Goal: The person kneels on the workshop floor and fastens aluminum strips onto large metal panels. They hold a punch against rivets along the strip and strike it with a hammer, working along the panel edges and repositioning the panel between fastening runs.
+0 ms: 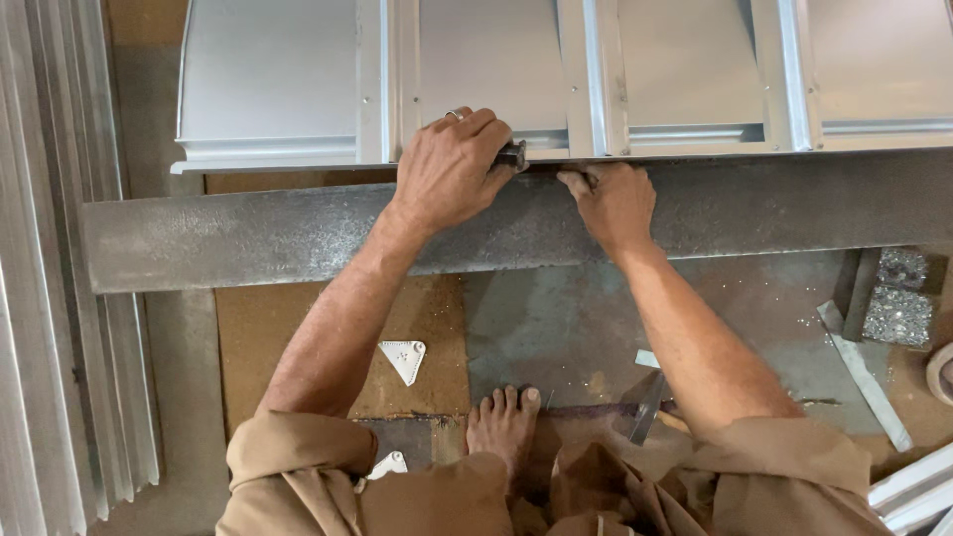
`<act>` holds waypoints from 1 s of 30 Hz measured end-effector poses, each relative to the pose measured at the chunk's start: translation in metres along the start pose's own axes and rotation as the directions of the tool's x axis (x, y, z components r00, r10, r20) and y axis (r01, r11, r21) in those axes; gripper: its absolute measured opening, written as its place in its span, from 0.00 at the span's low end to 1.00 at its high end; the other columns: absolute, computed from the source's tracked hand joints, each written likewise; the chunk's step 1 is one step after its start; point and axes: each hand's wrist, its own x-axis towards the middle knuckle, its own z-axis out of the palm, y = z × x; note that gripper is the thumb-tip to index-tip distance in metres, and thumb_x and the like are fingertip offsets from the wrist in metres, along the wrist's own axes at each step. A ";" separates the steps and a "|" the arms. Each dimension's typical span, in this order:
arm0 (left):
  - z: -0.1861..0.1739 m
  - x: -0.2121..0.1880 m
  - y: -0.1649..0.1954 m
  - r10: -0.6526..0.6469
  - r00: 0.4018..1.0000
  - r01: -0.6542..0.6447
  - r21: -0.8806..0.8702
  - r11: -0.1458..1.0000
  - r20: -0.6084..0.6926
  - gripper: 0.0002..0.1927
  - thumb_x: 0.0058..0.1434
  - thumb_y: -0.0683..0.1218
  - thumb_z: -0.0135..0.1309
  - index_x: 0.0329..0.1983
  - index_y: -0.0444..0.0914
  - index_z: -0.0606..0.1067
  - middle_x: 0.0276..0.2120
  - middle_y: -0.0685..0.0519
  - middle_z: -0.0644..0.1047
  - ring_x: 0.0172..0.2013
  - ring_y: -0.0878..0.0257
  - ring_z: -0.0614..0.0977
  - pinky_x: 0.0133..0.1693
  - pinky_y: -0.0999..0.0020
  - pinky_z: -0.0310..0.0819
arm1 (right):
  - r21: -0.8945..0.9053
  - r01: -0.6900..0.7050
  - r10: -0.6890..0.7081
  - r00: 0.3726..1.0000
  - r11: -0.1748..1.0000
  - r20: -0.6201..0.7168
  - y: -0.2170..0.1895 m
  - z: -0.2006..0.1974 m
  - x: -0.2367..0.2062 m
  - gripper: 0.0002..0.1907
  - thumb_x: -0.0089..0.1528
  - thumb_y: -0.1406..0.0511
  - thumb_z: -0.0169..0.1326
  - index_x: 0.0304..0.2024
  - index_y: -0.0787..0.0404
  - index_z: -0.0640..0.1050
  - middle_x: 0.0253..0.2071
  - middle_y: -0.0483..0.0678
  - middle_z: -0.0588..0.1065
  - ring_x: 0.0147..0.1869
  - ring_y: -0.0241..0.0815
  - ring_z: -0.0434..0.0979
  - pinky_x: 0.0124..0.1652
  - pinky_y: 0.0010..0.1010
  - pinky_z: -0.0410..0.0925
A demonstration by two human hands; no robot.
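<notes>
My left hand [449,167], with a ring on one finger, is closed around a small dark tool [511,155] at the near edge of a silver aluminium frame panel [278,89]. My right hand [613,203] lies just to its right, fingers curled, pressing at the same edge where the panel meets a long grey metal beam [238,233]. What the right fingers pinch is hidden. My bare foot [504,422] rests on the floor below.
Long aluminium profiles [60,298] lie along the left. A white triangular corner bracket [403,357] and another [387,465] sit on the brown board. Metal strips [866,377], shavings [898,316] and more profiles [913,486] lie at the right.
</notes>
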 end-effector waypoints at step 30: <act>0.079 0.027 0.011 -0.306 0.946 0.264 -0.799 0.541 0.106 0.16 0.62 0.48 0.58 0.48 0.34 0.75 0.32 0.47 0.82 0.32 0.47 0.84 0.34 0.56 0.78 | -0.417 0.188 0.326 0.380 0.889 0.866 0.235 -0.108 -0.298 0.15 0.61 0.54 0.52 0.42 0.55 0.77 0.41 0.53 0.80 0.49 0.57 0.81 0.50 0.50 0.72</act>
